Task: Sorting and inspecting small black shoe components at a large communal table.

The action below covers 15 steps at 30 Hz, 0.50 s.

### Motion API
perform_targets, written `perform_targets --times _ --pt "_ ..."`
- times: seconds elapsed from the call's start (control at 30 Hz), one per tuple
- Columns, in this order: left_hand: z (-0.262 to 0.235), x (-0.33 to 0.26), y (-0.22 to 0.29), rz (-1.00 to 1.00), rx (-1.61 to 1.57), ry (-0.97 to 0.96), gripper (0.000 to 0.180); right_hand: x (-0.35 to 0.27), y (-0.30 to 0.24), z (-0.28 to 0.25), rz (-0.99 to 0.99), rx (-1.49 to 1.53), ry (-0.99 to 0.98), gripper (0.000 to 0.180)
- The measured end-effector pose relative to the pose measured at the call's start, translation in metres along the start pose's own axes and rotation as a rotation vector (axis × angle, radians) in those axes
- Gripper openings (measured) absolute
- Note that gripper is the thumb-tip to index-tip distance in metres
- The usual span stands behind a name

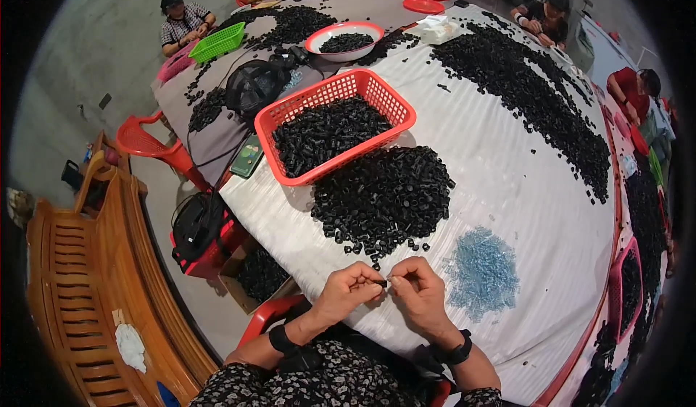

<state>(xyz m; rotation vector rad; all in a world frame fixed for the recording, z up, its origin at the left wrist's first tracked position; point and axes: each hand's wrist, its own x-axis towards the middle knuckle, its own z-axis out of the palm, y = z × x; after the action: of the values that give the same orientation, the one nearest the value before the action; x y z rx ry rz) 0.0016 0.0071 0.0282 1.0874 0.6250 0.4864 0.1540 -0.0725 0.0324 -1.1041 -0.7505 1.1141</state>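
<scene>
Pale grey walls (101, 66) stand around a long table, and white cloth (544, 226) covers the part where I sit. Just over its near edge, my left hand (348, 291) pinches a small black piece (379, 283) between thumb and fingers. Right beside it, the thumb and forefinger of my right hand (420, 291) are drawn together at the piece's other end; I can't tell whether they grip it or something tinier. I wear a dark band on each wrist. Beyond my fingertips lies a wide heap of black pieces (388, 197), a few strays at its near edge, and to the right of that sits a patch of clear bluish bits (484, 273). Behind the heap stands a red basket (403, 117), well filled with more black parts, with a green box (248, 156) just beside its left side. Farther back I see a white bowl with a red rim (317, 44), a bright green basket (220, 42) and a long spread of black parts (522, 95) to the right. Other people (190, 21) sit around the table's far sides, and a wooden bench (69, 262) is at my left.
</scene>
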Motion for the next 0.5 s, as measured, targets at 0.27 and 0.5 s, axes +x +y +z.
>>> perform_targets --times 0.27,0.5 --pt "-0.004 0.002 -0.009 0.094 -0.006 0.069 0.011 0.0 -0.007 0.001 -0.094 -0.306 -0.096 0.007" --pt "-0.002 0.002 -0.007 0.028 -0.145 0.035 0.013 0.002 -0.002 -0.004 0.042 -0.065 -0.045 0.007"
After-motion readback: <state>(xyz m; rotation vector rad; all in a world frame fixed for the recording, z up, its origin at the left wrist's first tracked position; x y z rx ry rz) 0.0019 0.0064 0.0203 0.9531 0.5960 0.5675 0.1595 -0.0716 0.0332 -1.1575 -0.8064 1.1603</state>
